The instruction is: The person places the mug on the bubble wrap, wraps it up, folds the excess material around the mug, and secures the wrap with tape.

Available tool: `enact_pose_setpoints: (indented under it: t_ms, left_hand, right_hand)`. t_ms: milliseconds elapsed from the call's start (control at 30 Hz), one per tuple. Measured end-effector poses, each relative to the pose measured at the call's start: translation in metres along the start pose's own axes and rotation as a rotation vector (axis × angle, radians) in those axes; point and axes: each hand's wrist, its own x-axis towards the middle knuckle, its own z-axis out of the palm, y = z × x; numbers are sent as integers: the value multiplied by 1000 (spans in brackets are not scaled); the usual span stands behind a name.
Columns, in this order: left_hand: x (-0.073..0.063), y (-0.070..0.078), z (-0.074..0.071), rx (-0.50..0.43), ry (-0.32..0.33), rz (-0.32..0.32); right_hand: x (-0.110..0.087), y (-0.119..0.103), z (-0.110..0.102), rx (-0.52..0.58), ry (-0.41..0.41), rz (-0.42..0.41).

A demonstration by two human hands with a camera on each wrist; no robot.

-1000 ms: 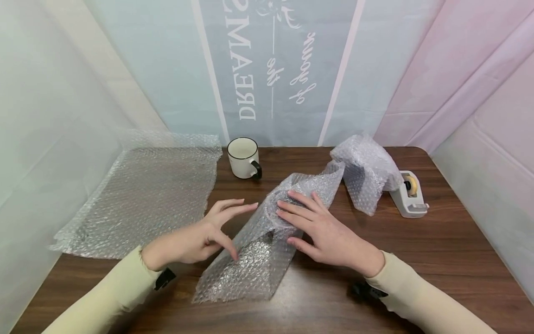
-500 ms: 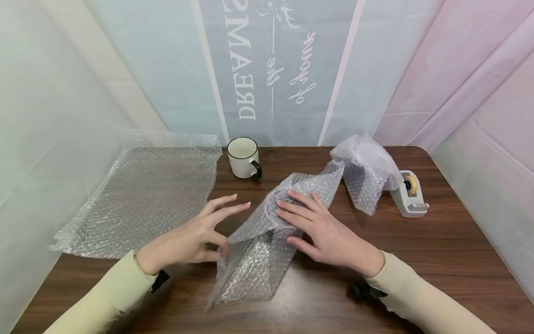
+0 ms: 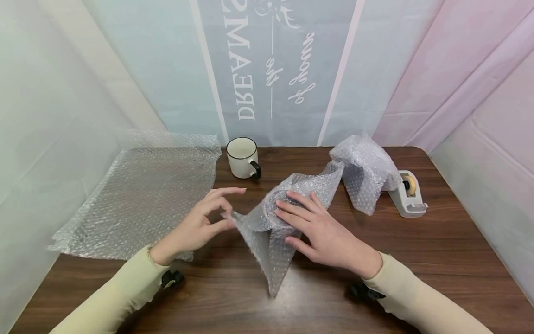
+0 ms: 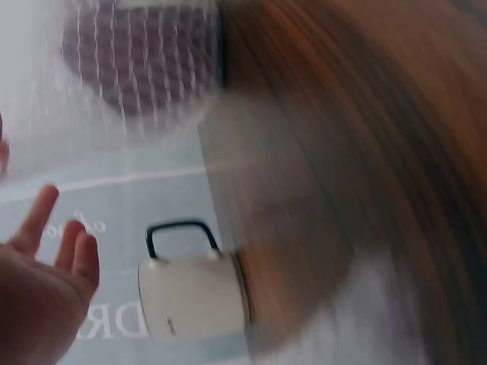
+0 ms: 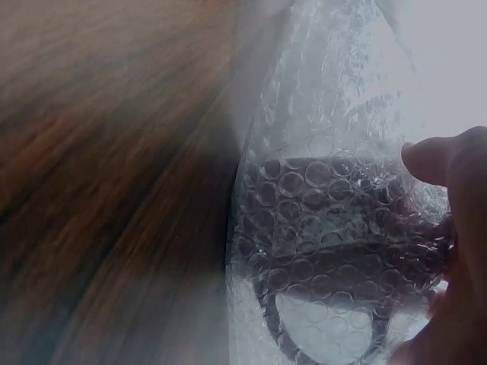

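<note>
A bubble wrap sheet (image 3: 275, 250) lies slantwise on the table, folded round something. Through the plastic in the right wrist view, a dark mug (image 5: 327, 201) with a looped handle shows. My left hand (image 3: 200, 227) pinches a corner of this wrap between thumb and finger, lifted off the table at the near left side. Spread over the bundle, my right hand (image 3: 323, 229) rests on the wrap with its fingers nearly straight. Most of the mug is hidden by the wrap and that hand in the head view.
A white mug (image 3: 242, 160) with a dark rim and handle stands at the back. Flat bubble wrap (image 3: 146, 199) lies to the left. At the back right sit another bubble-wrapped bundle (image 3: 369, 169) and a white tape dispenser (image 3: 409, 197). Fabric walls surround the brown table (image 3: 438, 264).
My left hand has taken hold of the wrap's near left corner and drawn it up and away from me, folding the flap toward the bundle. The right hand stays in place.
</note>
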Motion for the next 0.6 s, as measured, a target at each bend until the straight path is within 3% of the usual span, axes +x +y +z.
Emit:
enact_pose_setpoints:
  t_ms: [133, 367, 600]
  left_hand:
    - [9, 6, 13, -34, 117, -97]
    - [28, 20, 44, 22, 357, -172]
    - [47, 29, 75, 37, 478, -243]
  right_hand:
    - [1, -3, 1, -17, 6, 22]
    - [4, -15, 3, -63, 5, 91]
    - [7, -23, 7, -108, 43, 126]
